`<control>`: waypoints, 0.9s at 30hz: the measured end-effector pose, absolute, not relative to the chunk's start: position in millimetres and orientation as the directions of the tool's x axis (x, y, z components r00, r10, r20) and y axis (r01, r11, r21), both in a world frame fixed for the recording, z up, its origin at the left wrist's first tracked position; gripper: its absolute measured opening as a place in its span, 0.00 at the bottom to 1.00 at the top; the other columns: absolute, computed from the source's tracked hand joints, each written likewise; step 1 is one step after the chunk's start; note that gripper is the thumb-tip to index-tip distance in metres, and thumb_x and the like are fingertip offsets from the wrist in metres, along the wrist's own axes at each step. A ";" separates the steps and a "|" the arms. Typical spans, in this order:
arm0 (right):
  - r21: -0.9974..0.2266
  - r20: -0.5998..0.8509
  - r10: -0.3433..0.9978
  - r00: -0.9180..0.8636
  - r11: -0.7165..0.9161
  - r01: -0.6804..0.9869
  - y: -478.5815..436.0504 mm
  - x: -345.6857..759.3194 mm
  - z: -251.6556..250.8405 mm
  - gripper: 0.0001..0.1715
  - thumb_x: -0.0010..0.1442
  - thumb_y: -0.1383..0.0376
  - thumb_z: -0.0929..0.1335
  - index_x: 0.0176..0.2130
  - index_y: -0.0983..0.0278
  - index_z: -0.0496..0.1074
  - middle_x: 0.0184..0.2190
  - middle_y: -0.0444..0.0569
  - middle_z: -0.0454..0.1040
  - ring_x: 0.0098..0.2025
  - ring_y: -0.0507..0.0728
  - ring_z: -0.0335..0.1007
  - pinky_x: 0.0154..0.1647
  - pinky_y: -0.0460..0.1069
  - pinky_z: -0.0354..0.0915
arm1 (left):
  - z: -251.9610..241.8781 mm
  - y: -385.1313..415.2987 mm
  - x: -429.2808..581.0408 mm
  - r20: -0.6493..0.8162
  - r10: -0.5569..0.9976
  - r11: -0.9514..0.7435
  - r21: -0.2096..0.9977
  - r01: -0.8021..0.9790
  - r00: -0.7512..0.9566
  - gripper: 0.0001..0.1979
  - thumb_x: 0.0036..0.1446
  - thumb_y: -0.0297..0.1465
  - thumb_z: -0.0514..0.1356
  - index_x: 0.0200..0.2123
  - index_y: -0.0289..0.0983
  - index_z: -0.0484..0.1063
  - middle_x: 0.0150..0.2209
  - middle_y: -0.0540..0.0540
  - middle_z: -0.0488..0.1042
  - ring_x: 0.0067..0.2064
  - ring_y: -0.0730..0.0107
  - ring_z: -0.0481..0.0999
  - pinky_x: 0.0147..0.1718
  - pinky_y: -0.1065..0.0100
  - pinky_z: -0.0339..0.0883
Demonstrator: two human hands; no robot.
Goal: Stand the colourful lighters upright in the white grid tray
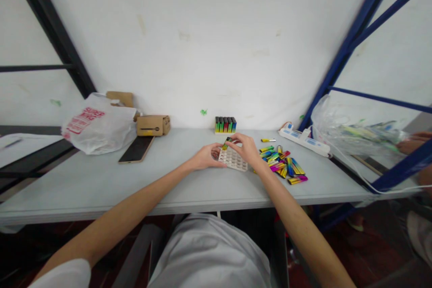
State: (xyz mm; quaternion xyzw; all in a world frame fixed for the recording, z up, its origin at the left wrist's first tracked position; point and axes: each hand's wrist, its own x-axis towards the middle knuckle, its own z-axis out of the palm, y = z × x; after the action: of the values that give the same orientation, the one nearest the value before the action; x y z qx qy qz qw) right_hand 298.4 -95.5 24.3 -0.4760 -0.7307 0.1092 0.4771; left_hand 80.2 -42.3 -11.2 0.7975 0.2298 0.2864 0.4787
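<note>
1. Frame center: the left grip (205,157) holds the left end of the white tray (232,160).
2. The right grip (243,146) pinches a lighter (224,146) at the tray's upper-left edge.
3. Right of center, loose lighters (281,162) crowd the right forearm.
4. Left of center, open surface (182,191) separates the phone (137,149) from the left grip; another strip separates the tray from the front edge.

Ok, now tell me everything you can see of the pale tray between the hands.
The tray is off-white, plastic-looking and roughly rectangular, with rows of holes across its top. It lies askew to the front edge of the table. The left hand holds its left end; the right hand holds a lighter at its far left corner. Whether the tray rests flat or is slightly raised, I can't tell.
</note>
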 end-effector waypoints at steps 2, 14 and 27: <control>-0.583 0.606 0.790 -0.097 0.524 0.621 -92.9 299.6 22.7 0.24 0.64 0.45 0.73 0.40 0.63 0.79 0.39 0.55 0.82 0.42 0.61 0.79 0.47 0.54 0.72 | -9.7 -43.1 79.9 0.235 0.644 -0.465 0.876 0.128 0.728 0.41 0.42 0.44 0.79 0.56 0.35 0.71 0.41 0.46 0.82 0.42 0.59 0.81 0.47 0.57 0.74; -0.373 0.460 0.874 -0.154 0.348 0.860 -83.5 377.0 23.1 0.11 0.69 0.63 0.70 0.46 0.64 0.83 0.50 0.60 0.83 0.54 0.65 0.78 0.64 0.61 0.67 | -5.9 -29.1 66.1 0.358 0.638 -0.756 0.459 0.467 0.681 0.33 0.39 0.59 0.75 0.38 0.39 0.81 0.40 0.43 0.77 0.44 0.51 0.75 0.48 0.57 0.69; -0.481 0.121 0.975 -0.186 0.221 0.848 -107.6 403.3 18.1 0.13 0.60 0.56 0.77 0.32 0.62 0.81 0.32 0.52 0.84 0.33 0.60 0.78 0.38 0.51 0.69 | 4.1 -18.9 50.8 0.253 0.579 -0.753 0.529 0.390 0.775 0.36 0.43 0.56 0.75 0.51 0.40 0.82 0.47 0.43 0.78 0.51 0.49 0.76 0.54 0.59 0.67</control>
State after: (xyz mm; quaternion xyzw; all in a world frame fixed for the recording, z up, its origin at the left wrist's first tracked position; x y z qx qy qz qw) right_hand 403.3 -107.6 18.1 -0.6045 -0.7541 0.1553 0.2044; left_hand 50.8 -18.9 4.1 0.9135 0.2654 0.2052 0.2302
